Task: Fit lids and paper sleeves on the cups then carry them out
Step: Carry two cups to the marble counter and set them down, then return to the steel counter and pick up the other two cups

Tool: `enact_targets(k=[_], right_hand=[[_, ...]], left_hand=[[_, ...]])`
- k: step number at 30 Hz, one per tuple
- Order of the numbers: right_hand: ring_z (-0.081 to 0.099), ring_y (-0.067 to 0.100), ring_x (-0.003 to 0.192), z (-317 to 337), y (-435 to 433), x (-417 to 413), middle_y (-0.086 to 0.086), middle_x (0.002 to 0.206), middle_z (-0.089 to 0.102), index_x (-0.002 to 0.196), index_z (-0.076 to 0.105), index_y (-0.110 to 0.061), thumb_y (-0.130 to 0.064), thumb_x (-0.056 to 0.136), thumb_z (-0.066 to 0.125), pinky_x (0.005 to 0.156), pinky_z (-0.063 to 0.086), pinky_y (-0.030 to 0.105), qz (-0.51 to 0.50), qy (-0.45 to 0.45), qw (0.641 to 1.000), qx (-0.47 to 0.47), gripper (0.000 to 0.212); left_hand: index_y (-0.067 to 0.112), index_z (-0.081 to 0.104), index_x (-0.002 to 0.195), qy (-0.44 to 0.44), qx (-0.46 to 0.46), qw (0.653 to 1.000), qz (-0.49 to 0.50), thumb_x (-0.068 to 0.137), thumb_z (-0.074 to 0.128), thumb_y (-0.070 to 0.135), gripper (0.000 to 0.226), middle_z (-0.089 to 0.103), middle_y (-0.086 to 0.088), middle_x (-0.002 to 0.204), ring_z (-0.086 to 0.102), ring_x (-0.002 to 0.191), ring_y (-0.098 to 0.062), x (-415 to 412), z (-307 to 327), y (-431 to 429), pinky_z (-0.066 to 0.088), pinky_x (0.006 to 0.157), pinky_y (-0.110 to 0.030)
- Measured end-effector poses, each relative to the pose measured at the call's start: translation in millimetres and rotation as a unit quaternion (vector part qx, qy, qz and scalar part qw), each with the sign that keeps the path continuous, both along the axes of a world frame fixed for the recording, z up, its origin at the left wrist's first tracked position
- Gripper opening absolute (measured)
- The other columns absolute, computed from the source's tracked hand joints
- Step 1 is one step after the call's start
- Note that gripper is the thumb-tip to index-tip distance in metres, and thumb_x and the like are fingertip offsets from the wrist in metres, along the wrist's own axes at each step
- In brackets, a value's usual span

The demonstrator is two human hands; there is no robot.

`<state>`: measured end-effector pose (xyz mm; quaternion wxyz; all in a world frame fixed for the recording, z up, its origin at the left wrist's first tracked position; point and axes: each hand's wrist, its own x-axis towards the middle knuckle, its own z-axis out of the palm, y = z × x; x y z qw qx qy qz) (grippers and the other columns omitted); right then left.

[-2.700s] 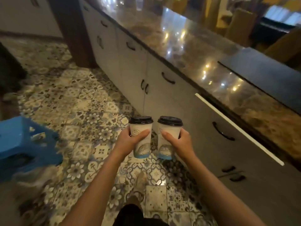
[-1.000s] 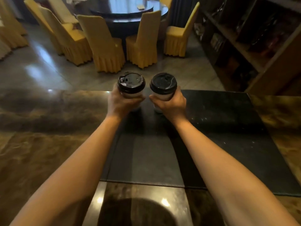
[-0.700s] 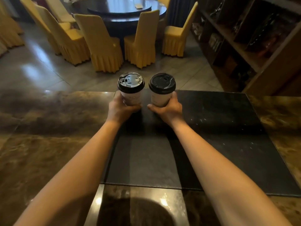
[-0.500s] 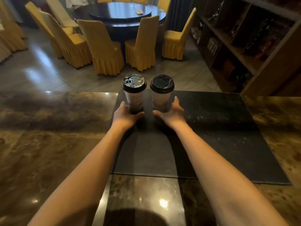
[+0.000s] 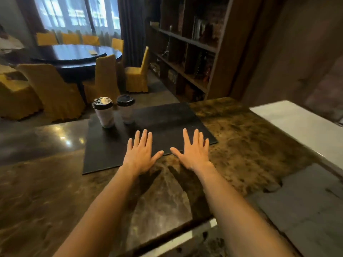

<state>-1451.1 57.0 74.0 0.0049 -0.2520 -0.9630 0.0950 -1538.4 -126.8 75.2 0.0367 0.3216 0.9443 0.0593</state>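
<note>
From the head camera, you are holding your left hand (image 5: 139, 154) and your right hand (image 5: 194, 152) palm down with fingers spread wide, side by side over the near edge of the black mat (image 5: 167, 119) on the brown marble counter (image 5: 241, 138); both are gripping nothing. Whether your palms are touching the surface cannot be told. The 2 cups are standing upright on the far left part of the mat, well apart from your hands: the left cup (image 5: 104, 113) and the right cup (image 5: 126, 110), just beside each other, each wearing a black lid and a pale wrap around its body. Beyond the counter, yellow-covered chairs (image 5: 53, 89) are ringing a dark round table (image 5: 74, 54), and a wooden bookshelf (image 5: 189, 49) is standing to the right.
</note>
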Motion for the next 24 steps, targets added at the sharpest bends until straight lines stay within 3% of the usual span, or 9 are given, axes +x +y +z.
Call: enact_targets(k=[6, 10, 15, 20, 24], right_hand=[[-0.016, 0.039, 0.156, 15.8, 35.8, 188.6, 0.021, 0.169, -0.017, 0.163, -0.009, -0.029, -0.081, 0.093, 0.021, 0.123, -0.011, 0.06, -0.11, 0.063, 0.991, 0.053, 0.092], [-0.025, 0.034, 0.154, 13.4, 59.1, 313.8, 0.016, 0.166, -0.029, 0.161, -0.016, -0.034, -0.084, 0.091, 0.017, 0.122, -0.012, 0.061, -0.205, 0.059, 0.974, 0.075, 0.093], [-0.015, 0.038, 0.156, 9.8, 74.2, 474.2, 0.015, 0.169, -0.021, 0.161, -0.015, -0.035, -0.084, 0.089, 0.018, 0.123, -0.005, 0.063, -0.351, 0.033, 0.931, 0.094, 0.093], [-0.01, 0.039, 0.157, 6.6, 71.4, 622.7, 0.017, 0.17, -0.017, 0.162, -0.011, -0.033, -0.082, 0.091, 0.025, 0.123, -0.008, 0.062, -0.462, 0.024, 0.88, 0.111, 0.093], [-0.007, 0.041, 0.157, -4.7, 63.1, 751.0, 0.017, 0.17, -0.014, 0.164, -0.005, -0.031, -0.083, 0.089, 0.022, 0.123, -0.004, 0.063, -0.538, 0.036, 0.833, 0.121, 0.095]], left_hand=[[0.02, -0.011, 0.162, 0.044, 0.029, 0.985, -0.161, 0.095, 0.01, 0.074, 0.088, -0.021, -0.006, 0.17, -0.021, 0.156, -0.029, 132.8, 7.0, 74.4, -0.005, 0.125, -0.058], [0.021, -0.007, 0.163, 0.07, 0.056, 0.965, -0.246, 0.092, 0.002, 0.077, 0.091, -0.021, -0.007, 0.17, -0.021, 0.156, -0.031, 229.7, -0.5, 125.3, -0.004, 0.123, -0.06], [0.022, -0.008, 0.163, 0.065, 0.07, 0.929, -0.358, 0.084, -0.008, 0.08, 0.097, -0.021, -0.006, 0.17, -0.019, 0.157, -0.032, 355.4, 3.1, 181.8, -0.003, 0.123, -0.062], [0.023, -0.015, 0.161, 0.058, 0.071, 0.878, -0.47, 0.094, 0.011, 0.076, 0.089, -0.032, -0.003, 0.164, -0.028, 0.153, -0.03, 490.5, 2.8, 226.9, -0.009, 0.123, -0.063], [0.022, -0.017, 0.161, 0.06, 0.059, 0.824, -0.56, 0.095, 0.013, 0.076, 0.09, -0.031, -0.004, 0.166, -0.028, 0.153, -0.031, 612.6, 3.3, 254.0, -0.008, 0.122, -0.065]])
